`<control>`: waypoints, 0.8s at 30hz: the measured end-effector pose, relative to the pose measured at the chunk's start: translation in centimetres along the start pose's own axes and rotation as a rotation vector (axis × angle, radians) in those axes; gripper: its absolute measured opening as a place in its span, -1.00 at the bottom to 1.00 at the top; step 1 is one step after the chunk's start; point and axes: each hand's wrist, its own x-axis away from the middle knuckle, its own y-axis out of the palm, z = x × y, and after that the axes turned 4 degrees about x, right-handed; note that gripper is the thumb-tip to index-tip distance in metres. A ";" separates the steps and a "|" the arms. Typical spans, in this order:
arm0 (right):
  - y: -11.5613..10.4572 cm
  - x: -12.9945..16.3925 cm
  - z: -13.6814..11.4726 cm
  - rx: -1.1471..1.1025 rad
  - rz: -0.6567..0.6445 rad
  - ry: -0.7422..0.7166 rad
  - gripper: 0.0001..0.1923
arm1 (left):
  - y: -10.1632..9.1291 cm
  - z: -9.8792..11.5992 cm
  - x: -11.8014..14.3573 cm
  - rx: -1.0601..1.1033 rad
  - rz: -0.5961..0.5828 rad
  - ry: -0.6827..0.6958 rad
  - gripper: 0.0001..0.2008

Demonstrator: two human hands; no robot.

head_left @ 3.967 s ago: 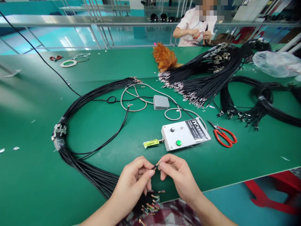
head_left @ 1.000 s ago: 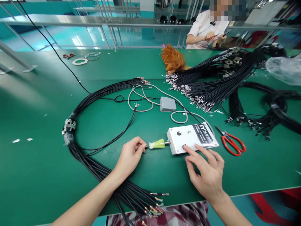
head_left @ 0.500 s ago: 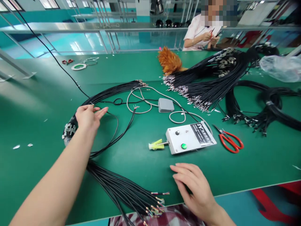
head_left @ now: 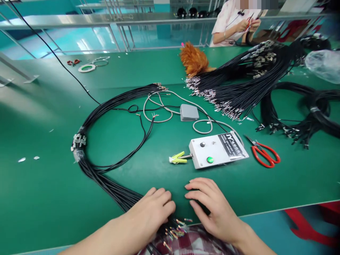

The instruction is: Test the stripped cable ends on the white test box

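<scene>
- Left hand [head_left: 151, 212] has come back from the far loop, now flat on the cable bundle [head_left: 117, 193], fingers loosely spread, gripping nothing.
- Right hand [head_left: 209, 207] rests open on the tabletop [head_left: 39, 198] (empty); white test box [head_left: 217, 150] untouched.

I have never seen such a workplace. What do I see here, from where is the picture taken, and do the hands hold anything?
The picture comes from a camera on a person's head, looking down at a green table. The left hand rests on a bundle of black cables near their stripped ends; the right hand lies flat on the table beside it. Neither hand visibly grips anything. Behind them sits a white box with a green button, then a grey pedal and red scissors. Another person works at the far side.
</scene>
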 end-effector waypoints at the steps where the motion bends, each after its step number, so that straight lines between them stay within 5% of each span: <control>1: 0.1 -0.1 0.0 -0.007 0.004 0.009 -0.76 | 0.0 0.1 0.0 0.028 -0.004 -0.028 -0.71; 11: 0.6 -1.1 -0.6 -0.254 0.017 0.088 -0.77 | -2.2 -1.7 -1.4 0.753 0.074 -0.153 -0.96; 20: 0.7 -2.1 -1.2 -0.413 0.054 0.249 -0.82 | -1.9 -1.2 -1.8 0.916 0.311 -0.194 -0.86; 24: 1.1 -2.8 -1.5 -0.472 0.086 0.353 -0.85 | -1.4 -1.0 -2.3 1.031 0.317 -0.223 -0.74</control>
